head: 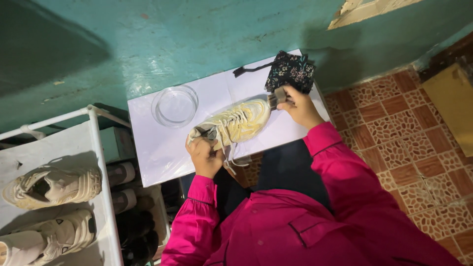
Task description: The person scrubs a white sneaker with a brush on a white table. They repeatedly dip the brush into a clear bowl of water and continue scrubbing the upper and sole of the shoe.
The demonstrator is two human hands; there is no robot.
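Observation:
A cream lace-up sneaker (239, 123) lies on a small white table (157, 148), its toe pointing to the right. My left hand (204, 155) grips the sneaker at its heel end. My right hand (300, 106) holds a small brush (276, 97) pressed against the sneaker's toe. Both arms wear bright pink sleeves. A clear glass bowl (174, 105) stands on the table to the left of the shoe. A dark floral cloth (291, 70) lies at the table's far right corner, just beyond my right hand.
A white shoe rack (98, 148) stands at the left with two cream sneakers (51, 184) on its top shelf and dark shoes (135, 231) lower down. A teal wall (172, 39) runs behind the table. Patterned brown floor tiles (409, 133) lie to the right.

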